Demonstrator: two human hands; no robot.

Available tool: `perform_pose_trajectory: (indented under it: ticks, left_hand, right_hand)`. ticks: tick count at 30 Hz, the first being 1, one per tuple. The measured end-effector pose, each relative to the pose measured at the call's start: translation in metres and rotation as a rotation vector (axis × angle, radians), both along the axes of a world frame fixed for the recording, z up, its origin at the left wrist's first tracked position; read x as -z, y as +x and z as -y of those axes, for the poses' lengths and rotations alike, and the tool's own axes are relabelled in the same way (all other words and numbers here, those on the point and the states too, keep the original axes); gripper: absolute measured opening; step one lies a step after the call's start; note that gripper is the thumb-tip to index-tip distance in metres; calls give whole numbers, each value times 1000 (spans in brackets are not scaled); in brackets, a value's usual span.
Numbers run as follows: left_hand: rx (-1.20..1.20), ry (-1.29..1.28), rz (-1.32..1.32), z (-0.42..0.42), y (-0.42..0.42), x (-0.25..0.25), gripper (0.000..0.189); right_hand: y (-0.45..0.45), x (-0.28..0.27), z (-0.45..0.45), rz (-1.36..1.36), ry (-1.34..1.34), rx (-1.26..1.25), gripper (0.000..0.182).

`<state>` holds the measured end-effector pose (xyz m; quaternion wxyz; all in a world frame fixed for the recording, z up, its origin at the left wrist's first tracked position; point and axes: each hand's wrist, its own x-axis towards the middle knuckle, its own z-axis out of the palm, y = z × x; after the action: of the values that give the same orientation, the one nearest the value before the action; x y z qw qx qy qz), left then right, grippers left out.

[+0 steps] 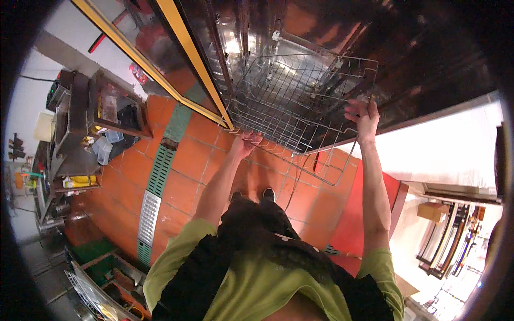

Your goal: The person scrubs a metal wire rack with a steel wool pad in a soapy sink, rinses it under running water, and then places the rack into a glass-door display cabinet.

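A wire rack point(277, 120) made of thin metal rods reaches out of the open dark-walled cabinet point(421, 72) in front of me. Its near edge hangs over the tiled floor. My left hand point(248, 143) has its fingers curled around the rods at the rack's near left edge. At the right side, my right hand point(363, 116) is raised with bent fingers beside the rack's wires. Whether those fingers close on a rod is unclear. More wire grid shows deeper inside, and its overlap with the rack makes the layers hard to separate.
The yellow-edged cabinet door point(196, 64) stands ajar at upper left. A slotted green drain cover point(160, 168) crosses the orange tile floor point(192, 160). Shelving with plastic containers point(105, 150) lines the left. A red panel point(349, 212) stands at right; a cord point(295, 188) lies near my feet.
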<state>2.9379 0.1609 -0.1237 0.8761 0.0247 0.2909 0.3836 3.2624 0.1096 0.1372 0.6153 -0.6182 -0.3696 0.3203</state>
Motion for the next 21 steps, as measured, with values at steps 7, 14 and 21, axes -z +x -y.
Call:
perform_pose_trajectory:
  ticks: [7,14,21]
  left_hand:
    - [-17,12,18,-58,20,7,14]
    - [-19,-2,-12,-106,38,12,10]
    - [-70,-11,69,-122,60,33,13]
  right_hand:
    - [27,20,-48,17,-27,-1,19]
    - [44,35,-89,37,-50,14,23]
    - [74,45,-138,41,-142,-28,37]
